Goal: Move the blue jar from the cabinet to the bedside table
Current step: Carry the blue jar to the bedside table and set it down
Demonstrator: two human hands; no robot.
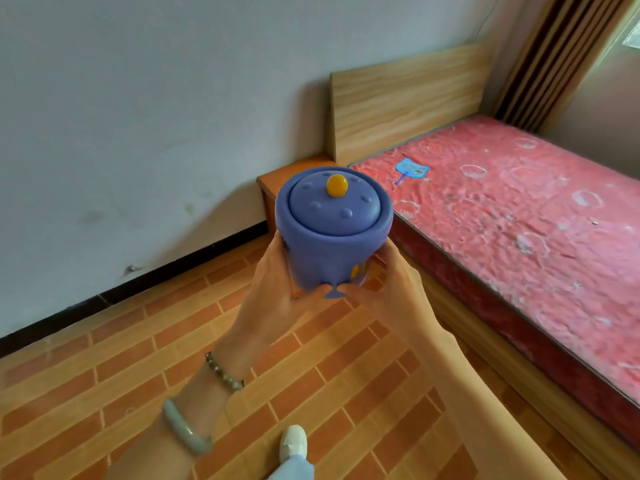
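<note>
Blue jar held upright, lid on, both hands closed round its lower body, left hand and right hand level; bedside tabletop lies directly ahead beyond it, beside the bed.

We see open floor between us and the bedside table, with nothing lying on it. The bed hems the right, the wall the left. The blue jar hides most of the tabletop, so it may hold something.
</note>
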